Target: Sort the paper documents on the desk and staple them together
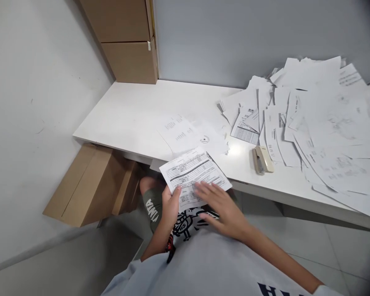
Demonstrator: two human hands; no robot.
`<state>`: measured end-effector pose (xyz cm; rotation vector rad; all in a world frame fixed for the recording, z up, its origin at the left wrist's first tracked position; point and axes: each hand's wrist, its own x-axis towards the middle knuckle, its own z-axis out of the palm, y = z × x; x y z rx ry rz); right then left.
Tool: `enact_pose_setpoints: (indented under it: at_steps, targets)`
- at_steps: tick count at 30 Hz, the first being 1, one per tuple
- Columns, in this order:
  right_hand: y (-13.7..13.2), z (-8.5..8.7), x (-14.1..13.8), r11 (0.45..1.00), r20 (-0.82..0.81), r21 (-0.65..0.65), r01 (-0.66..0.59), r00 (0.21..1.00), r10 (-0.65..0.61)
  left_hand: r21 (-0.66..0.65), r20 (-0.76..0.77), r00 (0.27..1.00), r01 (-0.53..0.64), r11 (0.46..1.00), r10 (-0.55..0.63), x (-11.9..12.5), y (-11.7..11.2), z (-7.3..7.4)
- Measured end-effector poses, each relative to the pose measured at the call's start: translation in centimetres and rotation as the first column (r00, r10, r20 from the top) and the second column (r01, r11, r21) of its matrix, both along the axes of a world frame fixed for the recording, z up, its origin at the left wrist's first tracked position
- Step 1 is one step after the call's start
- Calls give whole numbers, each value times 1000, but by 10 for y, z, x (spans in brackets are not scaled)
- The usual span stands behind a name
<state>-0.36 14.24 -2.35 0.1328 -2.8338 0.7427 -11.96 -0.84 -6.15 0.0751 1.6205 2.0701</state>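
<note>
My left hand (170, 204) is closed on the lower left edge of a printed form (191, 172), thumb on top, holding it over my lap in front of the white desk (126, 119). My right hand (223, 207) lies flat and spread on the form's lower right part, fingers stretched out. A few loose sheets (188, 133) lie on the desk just beyond the form. A beige stapler (261, 159) rests near the desk's front edge, to the right of the form.
A large untidy heap of printed papers (320, 123) covers the desk's right side. Cardboard boxes (126, 41) stand at the back left corner against the wall. Another cardboard box (89, 185) sits under the desk by my left knee.
</note>
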Motion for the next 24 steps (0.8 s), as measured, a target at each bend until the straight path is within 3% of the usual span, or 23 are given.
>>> enact_pose_setpoints:
  at_steps: [2, 4, 6, 8, 10, 12, 15, 18, 21, 24]
  targets:
    - [21, 0, 5, 968, 6, -107, 229, 973, -229, -92, -159, 984, 69, 993, -83, -9, -14, 6]
    - [43, -3, 2, 885, 64, -255, 389, 920, -386, -136, -348, 909, 191, 972, -227, -22, -25, 20]
    - [62, -6, -7, 820, 82, -418, 391, 915, -395, -112, -509, 789, 335, 935, -344, -36, -29, 38]
    - [76, -7, -20, 786, -13, -529, 321, 923, -385, -71, -610, 694, 433, 898, -383, -49, -23, 55]
    - [84, -7, -31, 772, -166, -574, 272, 885, -435, -49, -625, 706, 390, 920, -333, -60, -9, 62]
    - [85, -7, -36, 770, -267, -589, 245, 840, -472, -23, -578, 785, 260, 965, -225, -68, 7, 60]
    - [79, -14, -33, 737, -231, -630, 247, 845, -482, 55, -522, 847, 155, 986, -104, -77, 27, 40]
    - [73, -30, -29, 575, -98, -760, 304, 820, -563, 38, -524, 850, 89, 995, -56, -86, 35, 17]
    - [71, -40, -30, 401, -23, -874, 273, 802, -597, -64, -544, 839, -17, 998, -21, -88, 34, 5]
    - [74, -38, -35, 338, 0, -909, 243, 811, -585, -107, -590, 807, -81, 991, 2, -82, 32, 8]
